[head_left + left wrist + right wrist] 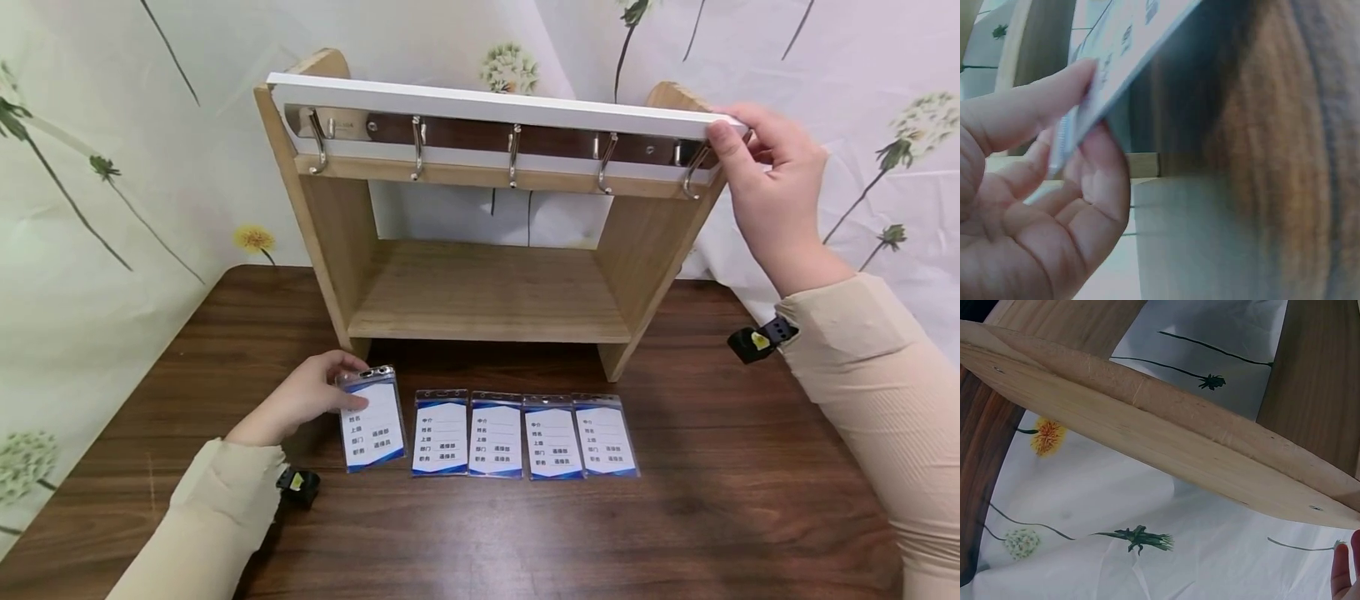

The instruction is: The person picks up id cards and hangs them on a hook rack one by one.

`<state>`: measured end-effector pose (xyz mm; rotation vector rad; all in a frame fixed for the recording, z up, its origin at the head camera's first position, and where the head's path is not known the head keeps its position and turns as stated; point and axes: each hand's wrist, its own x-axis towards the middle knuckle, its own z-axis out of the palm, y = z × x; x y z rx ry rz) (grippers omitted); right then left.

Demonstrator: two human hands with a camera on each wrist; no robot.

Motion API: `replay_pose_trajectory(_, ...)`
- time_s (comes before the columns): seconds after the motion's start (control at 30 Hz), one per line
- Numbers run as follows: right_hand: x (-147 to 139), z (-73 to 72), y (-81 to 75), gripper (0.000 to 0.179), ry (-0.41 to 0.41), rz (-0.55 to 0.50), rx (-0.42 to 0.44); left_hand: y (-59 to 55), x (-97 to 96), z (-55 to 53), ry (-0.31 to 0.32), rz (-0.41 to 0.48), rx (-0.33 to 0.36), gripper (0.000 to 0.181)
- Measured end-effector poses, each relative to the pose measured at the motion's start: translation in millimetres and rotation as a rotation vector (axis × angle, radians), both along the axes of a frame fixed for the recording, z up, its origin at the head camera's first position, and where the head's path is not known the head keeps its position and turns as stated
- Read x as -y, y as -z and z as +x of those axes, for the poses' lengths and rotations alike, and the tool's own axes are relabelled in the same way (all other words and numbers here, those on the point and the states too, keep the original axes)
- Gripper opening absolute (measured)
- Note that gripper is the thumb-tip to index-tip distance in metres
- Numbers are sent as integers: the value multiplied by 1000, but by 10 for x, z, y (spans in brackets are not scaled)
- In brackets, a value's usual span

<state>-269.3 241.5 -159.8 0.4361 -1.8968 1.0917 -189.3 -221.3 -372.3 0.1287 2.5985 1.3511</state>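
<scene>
My left hand point(300, 400) pinches a clear-sleeved name badge point(378, 437) near its top left, thumb on the front. The left wrist view shows the badge point(1119, 69) tilted between the thumb and fingers of my hand point(1041, 212). Several similar badges point(441, 433) lie side by side on the table, to its right. My right hand point(780, 183) holds the right end of a white board point(480, 100), thumb in front. Several metal hooks point(513, 154) stick out from that board, none carrying a badge. In the right wrist view only fingertips point(1341, 572) show at the edge.
A wooden shelf stand point(487, 287) bears the hook board across its front top. Its side panel point(1122, 437) crosses the right wrist view. Dark wooden table point(480, 533) lies beneath; a flower-patterned white cloth point(187, 167) hangs behind.
</scene>
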Motion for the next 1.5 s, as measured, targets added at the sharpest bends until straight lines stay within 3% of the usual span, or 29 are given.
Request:
replay_pose_trajectory(0.2,6,9,7,17,3,26,2,-119,8,13,-21,56,-50,48)
replay_pose_trajectory(0.43,6,14,13,25,18,62,-5,-260,-37,31,-37,44,-115,42)
replay_pose_trajectory(0.67,11,18,12,26,20,70,-6,-399,-57,26,-46,66,-135,43)
replay_pose_trajectory(0.9,19,-7,13,25,6,46,-13,-633,-68,27,-81,151,-175,38)
replay_pose_trajectory(1.17,5,-14,10,22,6,37,-15,-854,-88,44,-123,236,-297,23)
replay_pose_trajectory(1.5,0,-8,7,25,1,28,-22,-1196,-119,30,-173,261,-404,8)
